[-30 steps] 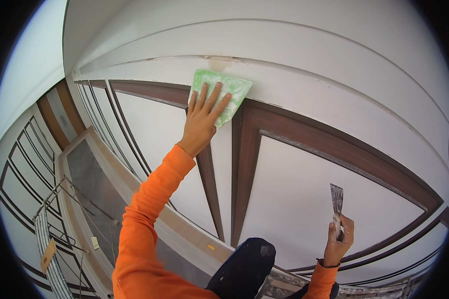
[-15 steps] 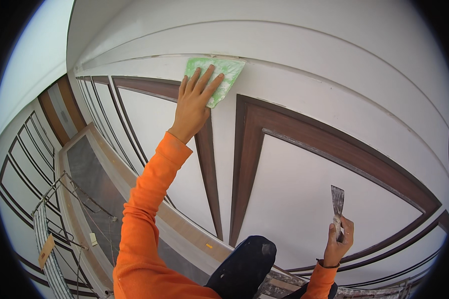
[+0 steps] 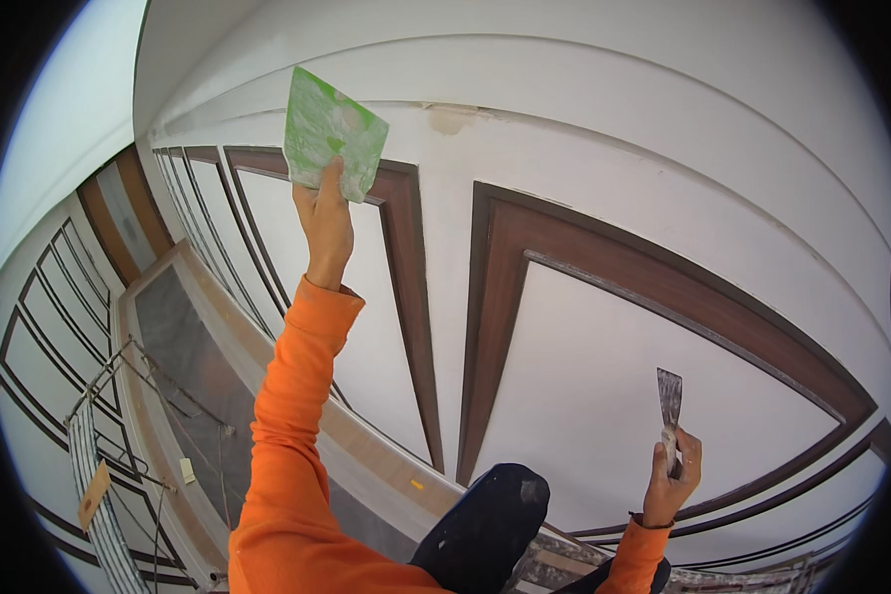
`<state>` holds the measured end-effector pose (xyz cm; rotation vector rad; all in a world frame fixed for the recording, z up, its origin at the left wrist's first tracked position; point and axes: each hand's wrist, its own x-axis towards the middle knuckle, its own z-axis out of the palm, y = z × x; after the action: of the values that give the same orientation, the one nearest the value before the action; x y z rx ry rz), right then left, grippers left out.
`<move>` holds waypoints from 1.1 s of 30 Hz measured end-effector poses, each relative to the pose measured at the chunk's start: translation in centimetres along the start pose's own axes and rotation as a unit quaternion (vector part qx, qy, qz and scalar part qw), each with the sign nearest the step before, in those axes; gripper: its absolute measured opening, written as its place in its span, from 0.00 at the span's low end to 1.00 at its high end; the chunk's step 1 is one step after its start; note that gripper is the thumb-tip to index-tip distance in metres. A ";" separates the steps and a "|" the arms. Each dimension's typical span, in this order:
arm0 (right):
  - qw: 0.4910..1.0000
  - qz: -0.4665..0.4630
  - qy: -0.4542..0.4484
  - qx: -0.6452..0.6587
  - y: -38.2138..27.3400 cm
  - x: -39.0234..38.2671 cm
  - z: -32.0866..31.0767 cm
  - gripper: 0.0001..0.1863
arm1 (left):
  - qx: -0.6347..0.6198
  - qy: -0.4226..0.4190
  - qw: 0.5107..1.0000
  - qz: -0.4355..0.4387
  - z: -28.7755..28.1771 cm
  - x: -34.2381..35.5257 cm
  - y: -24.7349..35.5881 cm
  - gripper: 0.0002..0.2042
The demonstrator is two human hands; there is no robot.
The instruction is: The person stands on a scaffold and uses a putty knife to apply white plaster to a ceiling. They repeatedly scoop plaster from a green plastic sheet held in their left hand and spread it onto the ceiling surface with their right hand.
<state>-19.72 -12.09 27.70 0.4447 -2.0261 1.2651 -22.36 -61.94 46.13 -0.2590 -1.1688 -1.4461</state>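
Observation:
My left hand [image 3: 327, 223] grips a flat green plastic putty spreader [image 3: 317, 129], its face smeared with white filler and turned toward me, thumb on the near side. The spreader is held up in front of the wall, left of a beige filler patch [image 3: 450, 119] beneath the moulding line. Lower right, my right hand [image 3: 675, 475] is closed round the handle of a putty knife [image 3: 669, 394], whose stained metal blade points up. Behind the knife is a white wall panel [image 3: 594, 356] framed in dark brown trim [image 3: 500, 257].
Metal scaffold tubing [image 3: 99, 475] stands at lower left, with a long walkway floor [image 3: 183, 327] far below. My dark-clad knee [image 3: 485, 525] juts up at bottom centre, beside a stained plank [image 3: 554, 564]. A brown door [image 3: 124, 213] is at far left.
My left hand has come off the wall and moved left, turning the spreader so its smeared face shows. The beige patch is now uncovered. My right hand and the knife stay put.

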 end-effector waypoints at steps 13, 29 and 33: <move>0.998 0.057 -0.004 0.018 1.6 -0.8 0.1 0.14 | -0.120 0.011 0.988 -0.095 -0.4 0.6 1.0 0.22; 0.999 0.027 0.001 0.021 4.5 -2.0 0.1 0.16 | -0.242 -0.046 0.921 -0.301 3.4 5.1 2.3 0.12; 0.996 0.078 -0.012 0.049 3.3 -1.9 -0.2 0.15 | -0.234 -0.049 0.923 -0.301 4.4 5.8 1.9 0.11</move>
<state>-20.32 -10.53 24.28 0.3537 -2.0576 1.4645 -24.31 -61.84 53.35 -0.3188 -1.0080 -2.2829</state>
